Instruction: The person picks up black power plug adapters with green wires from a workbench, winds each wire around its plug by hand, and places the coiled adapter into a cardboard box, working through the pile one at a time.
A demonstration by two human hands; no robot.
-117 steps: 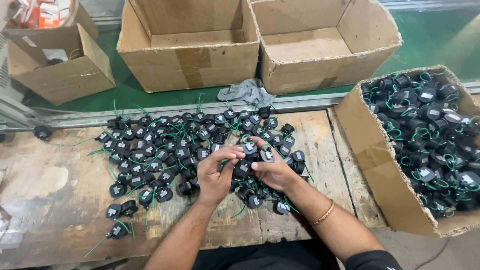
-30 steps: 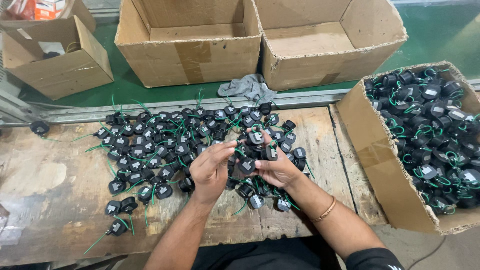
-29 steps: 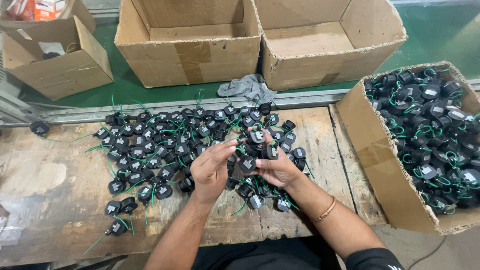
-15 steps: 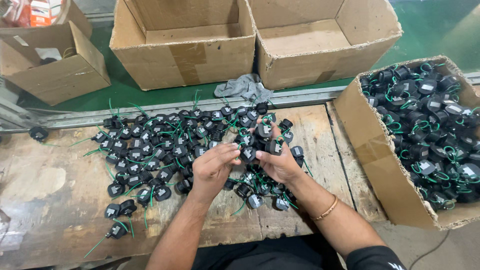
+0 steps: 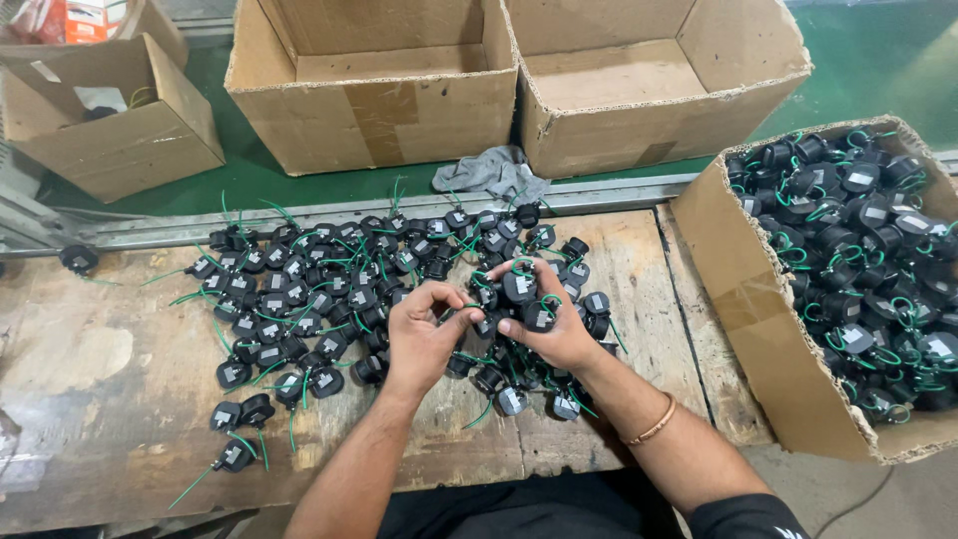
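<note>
hands (image 5: 489, 324) on black parts (image 5: 299, 299) | brown boxes (image 5: 369, 90) behind | full box (image 5: 758, 329) right

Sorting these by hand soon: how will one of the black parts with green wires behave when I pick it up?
Probably light: the right hand holds several parts at once. The green wires curl loosely, so likely floppy and prone to snagging neighbours in the pile.
</note>
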